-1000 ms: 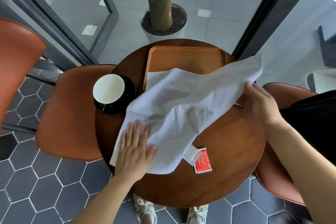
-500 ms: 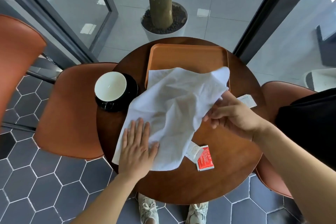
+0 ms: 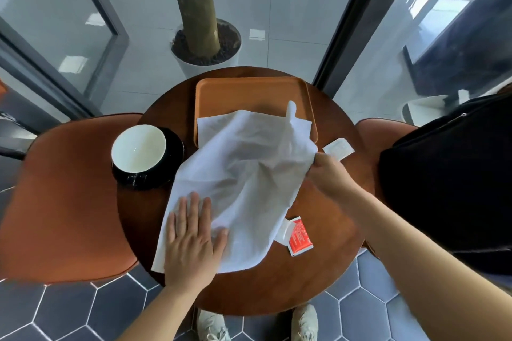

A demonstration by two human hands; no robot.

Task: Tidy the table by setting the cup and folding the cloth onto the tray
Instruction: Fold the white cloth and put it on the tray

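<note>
My left hand [image 3: 191,241] lies flat, fingers [image 3: 194,210] straight, pressing the cloth [image 3: 243,174] to the tabletop [image 3: 318,271] far from the tray [image 3: 249,91] so it won't slide. My right hand [image 3: 329,177] reaches in and pinches the cloth's edge beside the tray, ready to fold. One end of the cloth covers the tray. The cup [image 3: 138,151] sits left of the tray.

A round wooden worktop [image 3: 249,293] stands on dark hexagonal floor tiles [image 3: 360,313], flanked by orange chairs [image 3: 63,196]. Dark-framed glass panels [image 3: 55,8] behind it admit daylight.
</note>
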